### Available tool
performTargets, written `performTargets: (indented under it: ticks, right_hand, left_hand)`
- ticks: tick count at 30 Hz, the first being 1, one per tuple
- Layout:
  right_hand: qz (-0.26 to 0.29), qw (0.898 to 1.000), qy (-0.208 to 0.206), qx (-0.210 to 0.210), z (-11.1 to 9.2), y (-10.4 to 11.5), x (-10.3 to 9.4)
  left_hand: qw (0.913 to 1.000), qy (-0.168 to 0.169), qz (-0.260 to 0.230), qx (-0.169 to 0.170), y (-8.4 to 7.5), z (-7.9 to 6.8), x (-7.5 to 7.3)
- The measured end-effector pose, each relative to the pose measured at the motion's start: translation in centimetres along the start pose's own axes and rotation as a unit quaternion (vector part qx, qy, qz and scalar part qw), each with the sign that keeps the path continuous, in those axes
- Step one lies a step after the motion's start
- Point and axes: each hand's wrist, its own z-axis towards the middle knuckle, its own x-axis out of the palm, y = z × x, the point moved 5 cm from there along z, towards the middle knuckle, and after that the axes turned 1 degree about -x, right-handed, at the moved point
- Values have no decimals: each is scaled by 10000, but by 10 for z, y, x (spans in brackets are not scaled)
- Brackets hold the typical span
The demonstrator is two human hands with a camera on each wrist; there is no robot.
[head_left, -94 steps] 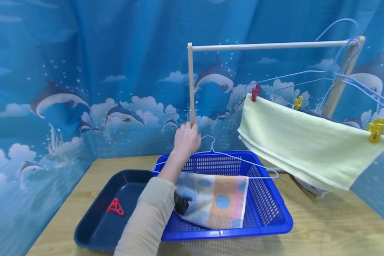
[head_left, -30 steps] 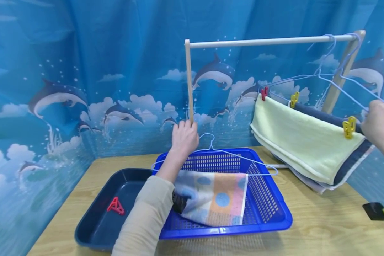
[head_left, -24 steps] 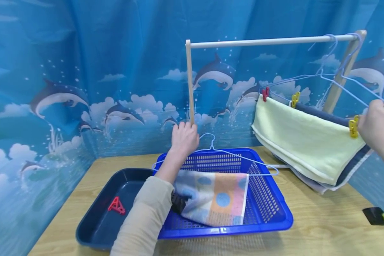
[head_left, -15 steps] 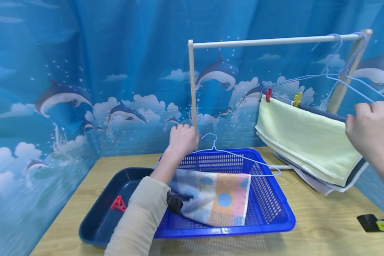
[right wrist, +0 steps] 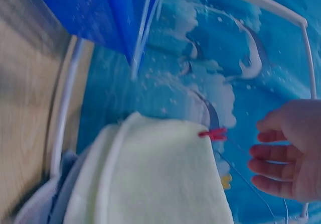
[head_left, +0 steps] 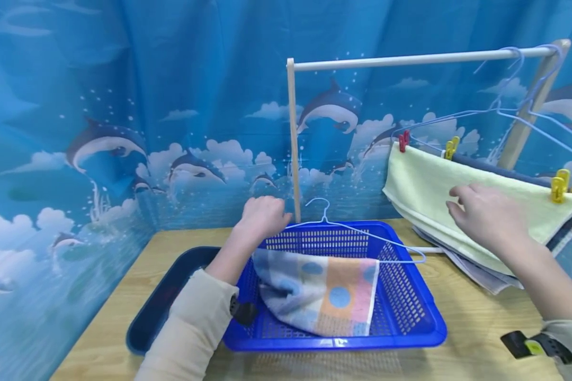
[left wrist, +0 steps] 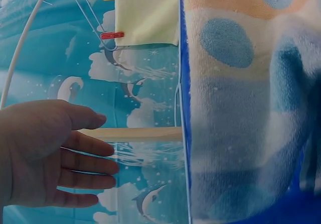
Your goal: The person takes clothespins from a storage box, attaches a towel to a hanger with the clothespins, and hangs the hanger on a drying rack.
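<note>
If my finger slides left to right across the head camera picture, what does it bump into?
Dark blue tray, left hand, rack's left wooden post, red clothespin, right hand, two yellow clothespins.

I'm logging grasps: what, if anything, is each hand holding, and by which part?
Nothing is held: the left hand is near the post and the right hand near the yellow towel, neither gripping.

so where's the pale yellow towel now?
Right side of the head view: the pale yellow towel hangs below the white rail, above and right of the blue basket, with the right hand in front of it.
</note>
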Motion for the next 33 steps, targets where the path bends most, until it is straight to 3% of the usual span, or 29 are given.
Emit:
performTargets:
  ticks: [7,14,22,25,29,33]
  right_hand:
    - [183,9977,417,-504,1,23,22]
    - [285,9933,742,-839,2,38,40]
    - [412,9860,1132,-1148,0,51,61]
    - [419,9839,1253,-1206,0,53,66]
    - [350,9813,1363,-1312,1,55,72]
    - [262,9790,1447,-1413,0,55,77]
  left_hand:
    - [9980,613,-93,-100,8,-15,3]
    - [9970,768,-45,-71,24,-29,13]
    - [9916,1253,-318,-37,49,-45,33]
    - [9921,1186,-353,207,51,-53,39]
    - [9950,823,-142,541,50,-64,42]
    - [9951,722,-97,669,50,-75,46]
